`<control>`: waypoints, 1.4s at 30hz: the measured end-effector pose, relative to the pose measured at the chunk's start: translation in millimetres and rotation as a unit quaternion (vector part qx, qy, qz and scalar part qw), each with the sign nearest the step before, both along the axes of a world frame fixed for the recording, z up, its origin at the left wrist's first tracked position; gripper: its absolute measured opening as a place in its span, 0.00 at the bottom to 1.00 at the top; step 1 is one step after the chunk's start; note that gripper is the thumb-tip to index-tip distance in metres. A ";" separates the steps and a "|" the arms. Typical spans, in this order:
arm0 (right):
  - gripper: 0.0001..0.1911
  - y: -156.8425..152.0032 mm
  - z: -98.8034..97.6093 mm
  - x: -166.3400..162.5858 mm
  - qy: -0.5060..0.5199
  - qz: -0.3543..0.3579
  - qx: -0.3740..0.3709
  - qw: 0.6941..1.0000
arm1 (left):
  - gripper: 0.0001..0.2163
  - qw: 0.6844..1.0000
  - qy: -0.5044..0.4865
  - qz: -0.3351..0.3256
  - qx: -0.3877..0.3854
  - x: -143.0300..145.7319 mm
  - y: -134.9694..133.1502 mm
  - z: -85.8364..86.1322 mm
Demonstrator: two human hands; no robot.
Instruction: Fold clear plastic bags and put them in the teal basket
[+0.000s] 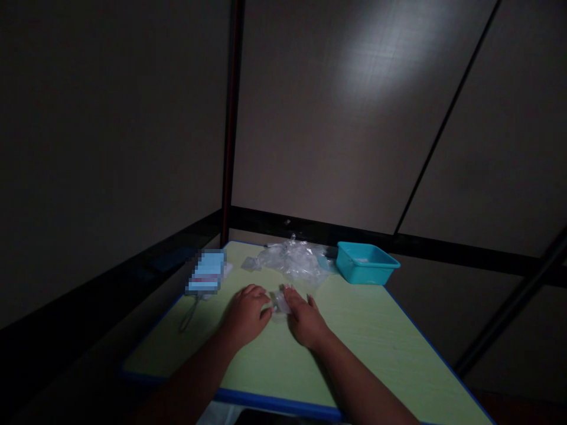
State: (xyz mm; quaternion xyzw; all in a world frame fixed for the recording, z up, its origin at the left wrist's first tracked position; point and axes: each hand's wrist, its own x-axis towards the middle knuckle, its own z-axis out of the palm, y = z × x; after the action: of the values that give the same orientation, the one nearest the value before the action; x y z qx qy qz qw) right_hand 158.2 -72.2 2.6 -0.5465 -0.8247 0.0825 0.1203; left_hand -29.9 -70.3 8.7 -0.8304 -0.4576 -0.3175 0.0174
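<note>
Both of my hands rest on a light green table [363, 342] with a blue edge. My left hand [245, 314] lies knuckles up, its fingers curled toward a small clear plastic packet [280, 302]. My right hand [305, 319] lies beside it, its fingers pressed on the same packet from the right. The packet sits between the two hands' fingertips. What is inside the packet is too small and dim to make out.
A heap of clear plastic bags [295, 260] lies at the table's far side. A teal plastic tub [365, 263] stands at the far right corner. A blurred card with a cord [205, 273] lies at the far left. Dark panel walls surround the table.
</note>
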 end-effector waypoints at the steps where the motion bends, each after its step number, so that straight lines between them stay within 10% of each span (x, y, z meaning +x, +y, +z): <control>1: 0.39 0.0 0.0 -0.3 -0.004 -0.001 -0.001 1.000 | 0.08 1.000 0.002 0.007 -0.002 -0.3 -0.3 -0.6; 28: 0.28 -10.3 16.1 -5.6 -0.055 0.081 -0.003 0.995 | 0.18 0.998 -0.021 0.040 -0.041 2.7 -4.4 -0.4; 42: 0.30 -12.4 20.0 -8.6 -0.046 0.081 -0.017 0.996 | 0.08 0.998 -0.035 0.047 -0.017 2.0 3.5 -6.1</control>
State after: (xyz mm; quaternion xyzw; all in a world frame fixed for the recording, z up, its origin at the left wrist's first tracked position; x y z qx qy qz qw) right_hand 149.5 -84.6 22.6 -0.4834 -0.8691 0.0812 0.0660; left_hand -27.9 -66.8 2.6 -0.7968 -0.5015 -0.3369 0.0020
